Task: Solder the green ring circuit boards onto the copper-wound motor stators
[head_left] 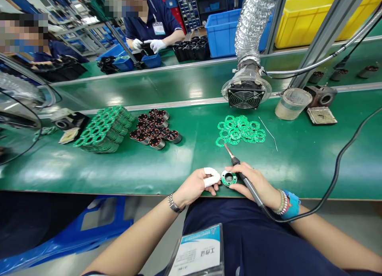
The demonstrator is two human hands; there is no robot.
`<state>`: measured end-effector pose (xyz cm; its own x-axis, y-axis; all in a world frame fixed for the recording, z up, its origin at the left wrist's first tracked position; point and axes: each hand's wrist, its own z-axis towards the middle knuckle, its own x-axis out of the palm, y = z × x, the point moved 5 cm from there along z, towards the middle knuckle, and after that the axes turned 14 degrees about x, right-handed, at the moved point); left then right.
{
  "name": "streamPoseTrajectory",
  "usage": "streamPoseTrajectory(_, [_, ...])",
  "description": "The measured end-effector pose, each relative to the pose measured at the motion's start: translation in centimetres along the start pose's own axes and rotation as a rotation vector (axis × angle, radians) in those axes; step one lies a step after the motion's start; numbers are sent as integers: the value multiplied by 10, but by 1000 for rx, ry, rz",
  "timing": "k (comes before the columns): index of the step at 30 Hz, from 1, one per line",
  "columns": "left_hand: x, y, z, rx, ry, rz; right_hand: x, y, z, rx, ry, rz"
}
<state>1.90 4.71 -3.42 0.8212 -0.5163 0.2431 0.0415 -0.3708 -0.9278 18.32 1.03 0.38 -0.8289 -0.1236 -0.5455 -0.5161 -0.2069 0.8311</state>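
1. White covers (211, 172) sheath two digits of the left hand (195, 185), which reaches in from the lower left, fingers drawn narrowly together; their tips meet the left rim of a round part (224, 182) faced with green, but I cannot tell whether they grip it.
2. Bent inward, the right hand (262, 184) pinches that part from its right side between thumb and finger, just above the bench's near edge. It also holds a soldering iron (250, 188) slanting up-left, tip raised away from the part.
3. Both forearms angle toward each other; a metal watch (173, 204) circles the left wrist, a blue band (292, 206) the right.
4. Beyond the iron's tip lie loose green rings (243, 128), with a bent wire (270, 134) beside them.
5. Farther left stand copper-wound cylinders (153, 132), then stacked green boards (103, 126).
6. Behind the rings hangs a fan (246, 97).
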Motion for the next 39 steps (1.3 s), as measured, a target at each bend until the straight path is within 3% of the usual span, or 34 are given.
streamPoseTrajectory(4, [2, 1, 0, -27, 21, -40, 0, -1, 0, -8, -3, 2])
streamPoseTrajectory(12, [3, -2, 4, -27, -96, -47, 0, -1, 1, -17, 3, -1])
streamPoseTrajectory(17, [17, -6, 11, -67, -44, -34, 1, -3, 1, -6, 13, -18])
streamPoseTrajectory(23, [19, -15, 8, 83, -28, 127, 1, -1, 0, -16, -1, -25])
streamPoseTrajectory(25, [16, -18, 5, 114, 57, 223, -3, 1, -1, -11, -15, -7])
streamPoseTrajectory(28, [18, -28, 2, 267, 150, 593, -16, 2, -2, 7, -117, 29])
streamPoseTrajectory(31, [32, -35, -1, 399, 179, 971, -35, 0, 0, 36, -271, 24])
streamPoseTrajectory(34, [37, -40, 7, 416, 201, 1104, -48, -5, 2, 45, -345, -6])
streamPoseTrajectory(37, [15, -63, 35, 474, 101, 1149, -53, -12, 5, 62, -373, -43])
streamPoseTrajectory(39, [-19, -89, 67, 471, -109, 1237, -54, -18, 6, 90, -386, -63])
